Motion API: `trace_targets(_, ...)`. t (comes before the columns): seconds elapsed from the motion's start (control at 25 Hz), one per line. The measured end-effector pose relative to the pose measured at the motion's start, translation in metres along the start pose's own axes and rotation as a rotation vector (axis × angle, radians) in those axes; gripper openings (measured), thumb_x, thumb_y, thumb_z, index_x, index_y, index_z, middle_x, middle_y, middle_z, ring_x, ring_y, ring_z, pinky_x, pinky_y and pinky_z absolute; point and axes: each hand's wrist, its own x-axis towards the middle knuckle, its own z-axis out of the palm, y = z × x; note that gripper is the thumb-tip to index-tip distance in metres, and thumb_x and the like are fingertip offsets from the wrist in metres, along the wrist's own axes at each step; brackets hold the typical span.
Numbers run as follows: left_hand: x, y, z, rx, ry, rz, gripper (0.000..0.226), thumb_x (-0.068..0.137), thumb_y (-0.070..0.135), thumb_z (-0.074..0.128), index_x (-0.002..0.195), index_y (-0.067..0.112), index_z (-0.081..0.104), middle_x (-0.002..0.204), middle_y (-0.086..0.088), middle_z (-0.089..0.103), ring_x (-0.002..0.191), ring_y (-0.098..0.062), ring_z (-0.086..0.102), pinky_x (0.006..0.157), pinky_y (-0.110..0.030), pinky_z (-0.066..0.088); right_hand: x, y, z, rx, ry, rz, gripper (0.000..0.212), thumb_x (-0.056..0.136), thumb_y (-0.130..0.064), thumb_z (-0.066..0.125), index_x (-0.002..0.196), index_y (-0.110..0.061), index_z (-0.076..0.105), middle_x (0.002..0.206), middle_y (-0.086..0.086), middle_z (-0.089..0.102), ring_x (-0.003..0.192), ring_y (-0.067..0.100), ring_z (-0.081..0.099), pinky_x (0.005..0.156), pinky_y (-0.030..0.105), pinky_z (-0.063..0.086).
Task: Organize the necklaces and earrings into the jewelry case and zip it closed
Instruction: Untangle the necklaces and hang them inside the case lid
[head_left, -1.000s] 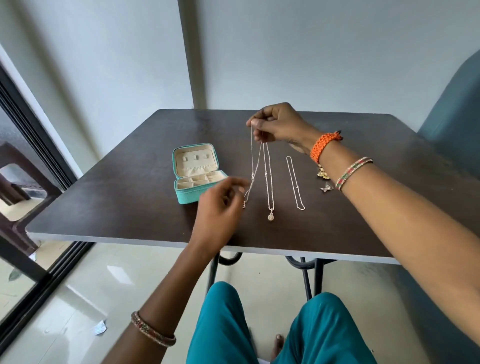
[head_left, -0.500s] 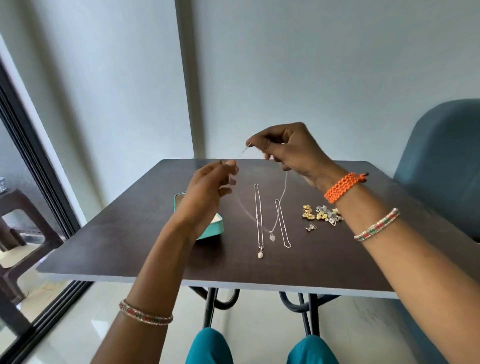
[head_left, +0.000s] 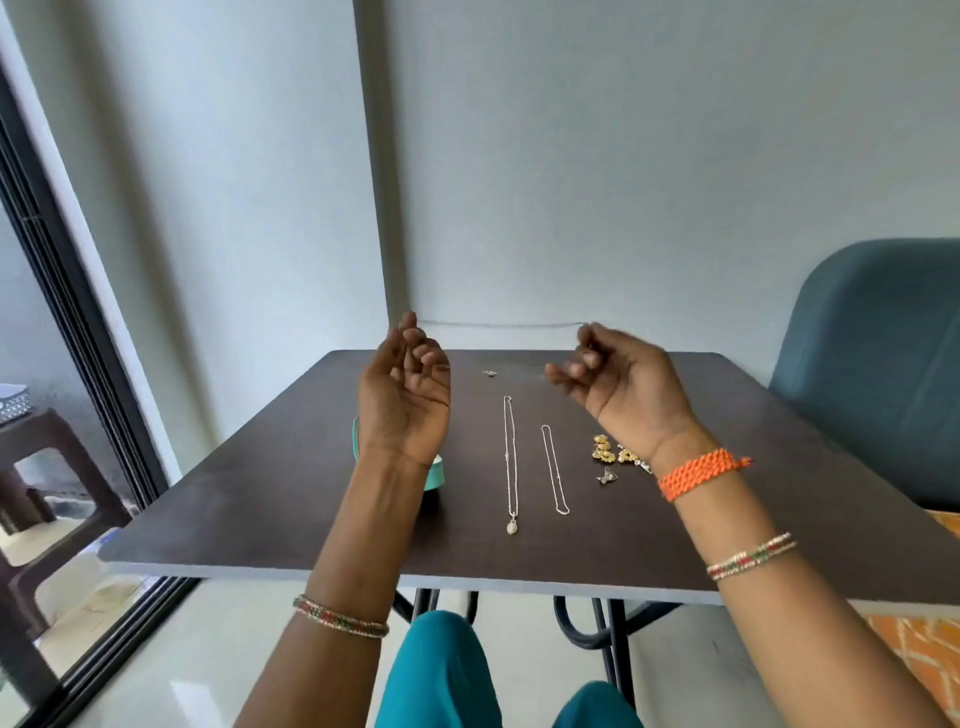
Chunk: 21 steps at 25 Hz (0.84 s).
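A thin silver chain (head_left: 498, 325) is stretched level in the air above the table's far edge. My left hand (head_left: 405, 395) pinches its left end and my right hand (head_left: 618, 384) pinches its right end. Its small pendant (head_left: 489, 373) hangs below the chain. Two more necklaces lie straight on the dark table (head_left: 260, 499): one with a pendant (head_left: 511, 462) and a plain chain (head_left: 554, 467). Gold and silver earrings (head_left: 610, 457) lie in a cluster under my right wrist. The teal jewelry case (head_left: 434, 475) is mostly hidden behind my left forearm.
A teal upholstered chair (head_left: 872, 364) stands at the table's right. A dark window frame (head_left: 78, 332) and a brown stool (head_left: 47, 457) are at the left. A white wall rises behind the table. My knees in teal trousers show below the table's front edge.
My hands have moved apart and upward, pulling the chain from a hanging loop into a taut level line. The camera has tilted up, so the case is now hidden behind my left arm.
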Motion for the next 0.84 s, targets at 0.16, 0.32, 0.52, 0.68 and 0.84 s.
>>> trace_targets(0.16,0.01,-0.012,0.0,0.288,-0.031,0.008,0.016,0.097,0.01,0.045,0.087,0.007,0.059,0.075,-0.002,0.065,0.062,-0.009,0.065,0.062,-0.018,0.055,-0.004,0.005,0.021,-0.918,-0.181,-0.141,0.022,0.096,-0.008,0.048,0.099,-0.006,0.07,0.06,0.009,0.039,0.051,0.006,0.041,0.059,0.026,0.055)
trace_targets(0.32,0.013,-0.022,0.005,0.654,-0.16,-0.092,0.017,0.095,0.011,0.044,0.089,0.009,0.06,0.084,-0.006,0.062,0.075,-0.014,0.063,0.069,-0.024,0.055,0.0,-0.009,0.044,-1.316,-0.378,-0.215,0.022,0.093,-0.001,0.053,0.108,-0.001,0.068,0.054,-0.02,0.061,0.049,-0.011,0.052,0.052,0.004,0.039)
trace_targets(0.52,0.009,-0.022,0.01,0.668,-0.16,-0.241,0.022,0.096,0.018,0.042,0.079,0.011,0.054,0.063,0.002,0.057,0.051,-0.008,0.05,0.049,-0.017,0.044,0.008,-0.018,0.045,-1.211,-0.288,-0.201,0.022,0.092,0.001,0.053,0.109,0.005,0.066,0.067,-0.006,0.064,0.045,-0.003,0.05,0.046,0.009,0.037)
trace_targets(0.68,0.019,-0.02,0.01,0.773,-0.206,-0.389,0.014,0.089,0.025,0.046,0.082,0.015,0.051,0.071,0.002,0.056,0.049,-0.009,0.042,0.041,-0.015,0.033,0.024,-0.016,0.029,-1.146,-0.163,-0.2,0.017,0.093,-0.011,0.055,0.093,-0.01,0.072,0.08,0.009,0.072,0.061,0.024,0.05,0.049,0.023,0.037)
trace_targets(0.84,0.024,-0.028,0.008,0.76,-0.208,-0.394,0.008,0.084,0.018,0.051,0.076,0.014,0.053,0.059,0.005,0.04,0.044,-0.005,0.032,0.038,-0.014,0.023,0.038,-0.013,0.012,-1.066,-0.036,-0.229,0.019,0.094,-0.013,0.055,0.091,-0.002,0.071,0.054,-0.004,0.048,0.05,0.009,0.034,0.047,0.023,0.037)
